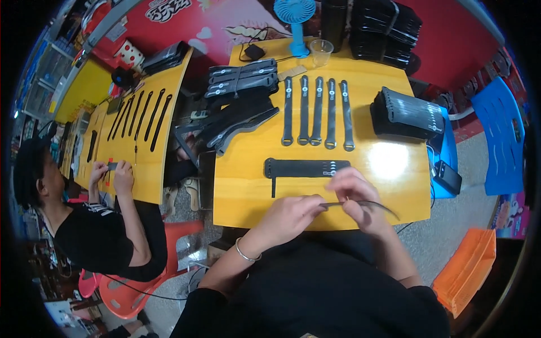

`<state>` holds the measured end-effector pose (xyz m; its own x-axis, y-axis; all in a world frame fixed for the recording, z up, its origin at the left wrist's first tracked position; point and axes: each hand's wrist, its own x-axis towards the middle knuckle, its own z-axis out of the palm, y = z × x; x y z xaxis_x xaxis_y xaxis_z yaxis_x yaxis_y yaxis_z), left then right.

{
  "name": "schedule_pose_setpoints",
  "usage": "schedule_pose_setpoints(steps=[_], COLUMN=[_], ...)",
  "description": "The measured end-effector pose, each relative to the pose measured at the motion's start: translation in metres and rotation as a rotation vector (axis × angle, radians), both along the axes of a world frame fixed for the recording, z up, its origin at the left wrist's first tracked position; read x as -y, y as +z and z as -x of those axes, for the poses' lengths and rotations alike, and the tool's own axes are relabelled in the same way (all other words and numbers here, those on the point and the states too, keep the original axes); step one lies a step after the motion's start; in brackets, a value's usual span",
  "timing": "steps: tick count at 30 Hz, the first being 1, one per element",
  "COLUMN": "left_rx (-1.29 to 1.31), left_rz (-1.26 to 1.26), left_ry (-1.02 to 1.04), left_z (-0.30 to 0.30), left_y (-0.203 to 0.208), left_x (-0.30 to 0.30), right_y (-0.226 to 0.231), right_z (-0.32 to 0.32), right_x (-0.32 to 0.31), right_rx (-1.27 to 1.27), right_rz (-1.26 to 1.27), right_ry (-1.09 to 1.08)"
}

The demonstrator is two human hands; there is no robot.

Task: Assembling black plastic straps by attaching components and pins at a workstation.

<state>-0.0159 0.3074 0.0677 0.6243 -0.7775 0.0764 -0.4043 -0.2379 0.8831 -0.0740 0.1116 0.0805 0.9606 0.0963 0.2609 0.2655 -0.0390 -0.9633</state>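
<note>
Over the near edge of the yellow table, a thin dark strap (pixel 389 210) is stretched between my hands, seen edge-on and bowing down at its right end. My left hand (pixel 290 218) pinches its left end between thumb and fingers. The strap crosses my right hand (pixel 360 198), whose thumb presses on it while the fingers curl above. Just beyond lies a stack of black straps (pixel 304 168) with white print, one narrow end sticking out toward me. Farther back, several grey straps (pixel 317 112) with looped ends lie side by side.
Bundled straps (pixel 242 78) and loose black ones (pixel 245 121) sit at the table's left. A thick strap pile (pixel 407 112) stands right, near a blue stool (pixel 445 174). A blue fan (pixel 297 25) and clear cup (pixel 321 52) stand behind. A co-worker (pixel 96 225) works at the left table.
</note>
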Motion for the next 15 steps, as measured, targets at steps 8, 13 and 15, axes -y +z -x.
schedule_pose_setpoints(steps=[8,13,15], left_rx=[-0.513,-0.403,-0.597], left_rz=[0.096,0.214,0.219], left_ry=[0.275,0.364,0.531], left_z=[0.002,-0.005,-0.004], left_y=[-0.032,-0.051,-0.051], left_x=[-0.046,-0.059,-0.055], right_y=[-0.013,-0.045,-0.063], right_z=[0.007,0.010,0.014], right_x=[-0.005,0.001,0.003], right_rx=[-0.298,-0.387,-0.429], right_rz=[-0.078,0.016,0.005], right_ry=[-0.082,-0.229,-0.296])
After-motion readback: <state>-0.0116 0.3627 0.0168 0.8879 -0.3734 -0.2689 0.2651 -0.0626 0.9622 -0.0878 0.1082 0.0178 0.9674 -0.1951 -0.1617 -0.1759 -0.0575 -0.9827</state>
